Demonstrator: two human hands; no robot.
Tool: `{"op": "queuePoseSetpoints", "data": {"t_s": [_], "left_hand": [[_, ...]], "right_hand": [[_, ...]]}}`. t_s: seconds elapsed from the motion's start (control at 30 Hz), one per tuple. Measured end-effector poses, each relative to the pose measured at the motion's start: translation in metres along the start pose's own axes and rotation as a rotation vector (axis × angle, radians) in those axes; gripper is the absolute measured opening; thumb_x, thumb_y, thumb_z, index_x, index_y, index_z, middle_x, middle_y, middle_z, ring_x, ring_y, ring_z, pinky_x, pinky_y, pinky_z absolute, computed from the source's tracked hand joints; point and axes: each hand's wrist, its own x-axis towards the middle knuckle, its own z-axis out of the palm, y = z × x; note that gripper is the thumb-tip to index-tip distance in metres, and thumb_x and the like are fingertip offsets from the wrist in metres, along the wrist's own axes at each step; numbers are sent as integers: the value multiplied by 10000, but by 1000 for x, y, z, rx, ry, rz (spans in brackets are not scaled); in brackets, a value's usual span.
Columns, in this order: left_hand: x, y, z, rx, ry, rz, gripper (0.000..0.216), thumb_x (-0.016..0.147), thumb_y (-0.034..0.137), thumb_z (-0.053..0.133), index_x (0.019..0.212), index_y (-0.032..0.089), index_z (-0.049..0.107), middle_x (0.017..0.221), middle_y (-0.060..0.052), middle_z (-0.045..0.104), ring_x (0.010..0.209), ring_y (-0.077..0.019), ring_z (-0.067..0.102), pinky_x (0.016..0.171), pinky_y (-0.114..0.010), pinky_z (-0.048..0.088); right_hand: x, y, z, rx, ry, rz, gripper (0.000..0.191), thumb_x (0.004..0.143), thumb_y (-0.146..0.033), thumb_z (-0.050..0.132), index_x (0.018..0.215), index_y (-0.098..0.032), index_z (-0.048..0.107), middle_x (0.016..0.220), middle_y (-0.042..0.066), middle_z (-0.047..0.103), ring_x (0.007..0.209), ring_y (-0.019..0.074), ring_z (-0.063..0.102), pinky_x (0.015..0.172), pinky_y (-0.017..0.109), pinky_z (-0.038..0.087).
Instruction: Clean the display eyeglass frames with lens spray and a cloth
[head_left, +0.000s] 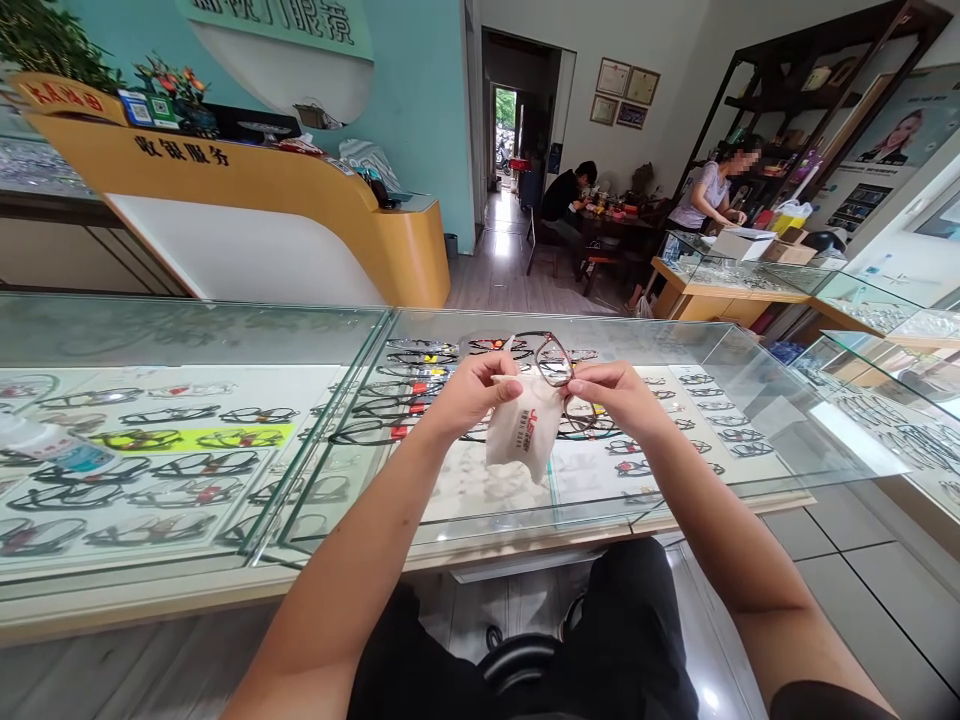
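Observation:
My left hand (480, 392) pinches the upper left corner of a small white cloth (523, 428) with red and dark print, which hangs above the glass counter. Thumb and fingers of my right hand (613, 395) are closed on a pair of dark-framed eyeglasses (553, 360), close to the cloth's right edge. One lens of the eyeglasses stands up above the cloth. Part of the frame is hidden behind the cloth and my fingers. Directly beneath my hands, rows of eyeglasses lie inside the glass display counter (465, 535).
A white bottle (60, 445) with a blue label is at the left on the counter. Beyond it stands an orange and white reception desk (416, 250). Two people are farther back, one seated at a table, another beside boxes (742, 243). More display cases (862, 300) stand right.

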Motion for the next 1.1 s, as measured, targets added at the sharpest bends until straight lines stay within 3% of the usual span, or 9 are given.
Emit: {"op": "queuePoseSetpoints", "data": {"t_s": [0.37,0.5,0.57,0.67,0.77,0.97,1.1], "left_hand": [[-4,8,6,227,0,37,475,781,531,965,733,185,641,728,2,604,663,-131,547,604,-256,430],[-1,1,3,148,82,-87,548,669,489,1041,820,207,595,714,22,659,636,-133,585,596,-247,427],[1,-2,1,87,103,-197,592,629,497,1063,933,212,643,727,15,714,642,-146,623,622,-257,452],[4,-6,-1,45,45,-339,634,613,534,1068,1047,178,773,825,-42,784,699,-156,662,669,-280,488],[4,-6,-2,-11,-38,-417,580,641,563,1054,981,151,827,887,-82,785,699,-144,631,630,-277,459],[0,0,-6,-173,-192,-519,520,703,478,1045,997,125,802,916,-76,722,708,-110,582,623,-242,423],[-1,3,-4,-212,-167,-461,500,706,495,1033,881,132,736,822,-37,658,721,-121,570,657,-252,440]], "right_hand": [[-5,-3,-7,-15,137,14,293,874,-569,910,860,-276,919,878,41,761,889,207,659,834,367,507],[-6,-3,-6,-45,173,0,323,871,-589,901,846,-267,907,873,41,759,878,207,637,810,367,480],[-6,-3,-5,-66,195,-15,342,867,-604,897,843,-262,902,854,40,747,857,204,619,790,369,468],[-6,-3,-4,-97,218,-45,350,867,-610,896,829,-262,892,845,40,738,844,206,610,792,381,470],[-6,-1,-4,-122,228,-73,345,877,-608,891,818,-268,882,852,41,732,854,213,617,815,395,482],[-5,2,-6,-99,239,-97,265,906,-556,888,855,-296,901,885,42,742,875,219,621,819,399,480],[-4,3,-5,-68,262,-94,252,903,-552,891,863,-305,914,884,46,758,881,224,625,825,400,477]]}}
